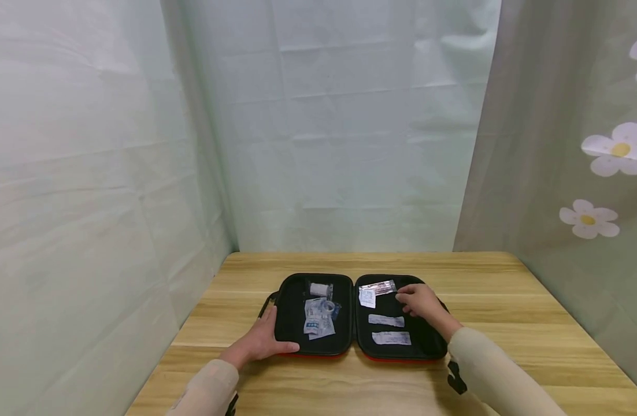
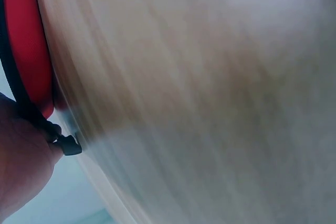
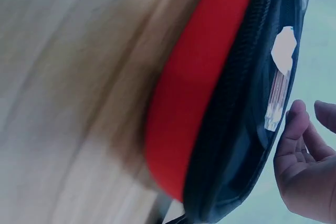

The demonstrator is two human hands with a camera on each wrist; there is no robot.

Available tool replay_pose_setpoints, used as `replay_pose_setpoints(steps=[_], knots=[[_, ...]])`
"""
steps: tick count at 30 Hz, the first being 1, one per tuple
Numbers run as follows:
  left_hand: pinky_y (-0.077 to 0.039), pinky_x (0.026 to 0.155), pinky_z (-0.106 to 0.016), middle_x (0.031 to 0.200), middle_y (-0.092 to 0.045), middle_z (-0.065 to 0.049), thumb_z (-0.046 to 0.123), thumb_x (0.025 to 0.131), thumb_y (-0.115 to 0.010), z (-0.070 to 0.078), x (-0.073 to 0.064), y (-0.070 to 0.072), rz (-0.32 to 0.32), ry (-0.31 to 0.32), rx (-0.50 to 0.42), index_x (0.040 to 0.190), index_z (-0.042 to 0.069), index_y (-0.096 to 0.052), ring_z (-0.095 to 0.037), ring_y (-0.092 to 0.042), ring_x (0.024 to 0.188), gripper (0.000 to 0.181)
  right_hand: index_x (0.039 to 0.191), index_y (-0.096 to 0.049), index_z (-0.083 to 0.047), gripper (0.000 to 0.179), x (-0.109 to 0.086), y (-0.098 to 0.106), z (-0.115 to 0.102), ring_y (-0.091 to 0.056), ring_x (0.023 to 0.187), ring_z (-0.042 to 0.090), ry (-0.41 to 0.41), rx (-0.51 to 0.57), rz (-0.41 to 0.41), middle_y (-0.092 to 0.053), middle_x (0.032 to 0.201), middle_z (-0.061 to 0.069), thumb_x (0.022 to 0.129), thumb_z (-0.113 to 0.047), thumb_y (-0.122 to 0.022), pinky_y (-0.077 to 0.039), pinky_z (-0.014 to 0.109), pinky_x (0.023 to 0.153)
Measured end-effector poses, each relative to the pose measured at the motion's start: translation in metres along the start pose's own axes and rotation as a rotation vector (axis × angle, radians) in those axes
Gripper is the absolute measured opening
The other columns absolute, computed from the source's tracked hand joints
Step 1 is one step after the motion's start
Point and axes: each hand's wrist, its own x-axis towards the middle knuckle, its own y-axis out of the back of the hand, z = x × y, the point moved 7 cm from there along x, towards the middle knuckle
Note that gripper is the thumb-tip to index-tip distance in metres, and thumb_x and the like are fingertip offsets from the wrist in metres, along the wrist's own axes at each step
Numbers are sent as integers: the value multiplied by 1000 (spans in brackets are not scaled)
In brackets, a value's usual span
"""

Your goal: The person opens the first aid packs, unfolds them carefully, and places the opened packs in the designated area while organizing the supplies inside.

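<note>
An unzipped red-and-black case (image 1: pixel 289 329) lies spread flat on the table. My left hand (image 1: pixel 263 338) rests against its left edge, thumb stretched along the front corner. Over the right half hovers my right hand (image 1: pixel 421 303), its fingers loosely bent near a shiny foil packet (image 1: pixel 383 287); in the right wrist view a gap shows between thumb and forefinger (image 3: pixel 297 121), with nothing visible between them. A small white square packet (image 1: pixel 367 298) adjoins the foil one. Two long white packets (image 1: pixel 386 320) lie nearer the front. The left half holds a wrapped white roll (image 1: pixel 320 290), a tape roll (image 1: pixel 328 307) and overlapping clear packets (image 1: pixel 321 329).
The wooden table (image 1: pixel 381 390) extends around the case on all sides. Pale curtains (image 1: pixel 350 144) hang behind it and at both sides, the right one printed with white flowers (image 1: pixel 589 220). A black strap with a small end piece (image 2: pixel 71 145) hangs beside the left hand.
</note>
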Motion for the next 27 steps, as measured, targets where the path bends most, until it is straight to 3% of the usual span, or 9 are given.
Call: replay_pose_setpoints(steps=[5, 18, 27], knots=[[-22, 113, -60, 161, -12, -28, 63, 69, -81, -2, 2, 0, 2, 9, -5, 155, -7, -11, -50, -18, 143, 132, 115, -67, 7, 28, 11, -8, -8, -66, 70, 19, -23, 34, 10, -69, 97, 14, 94, -13, -67, -55, 32, 61], [-23, 113, -59, 161, -12, -27, 67, 66, -81, -1, 3, 0, 6, 10, -3, 155, -6, -11, -49, -18, 144, 135, 114, -68, 8, 28, 30, -34, -22, -65, 66, 17, -3, 35, -57, -70, 95, 14, 94, -12, -67, -55, 31, 58], [-22, 114, -58, 161, -13, -27, 67, 66, -80, -1, 1, -1, 5, 11, 3, 155, -6, -12, -49, -18, 144, 134, 114, -65, 10, 26, 34, -45, -17, -65, 66, 19, -89, 72, -66, -67, 94, 15, 94, -7, -65, -55, 30, 58]])
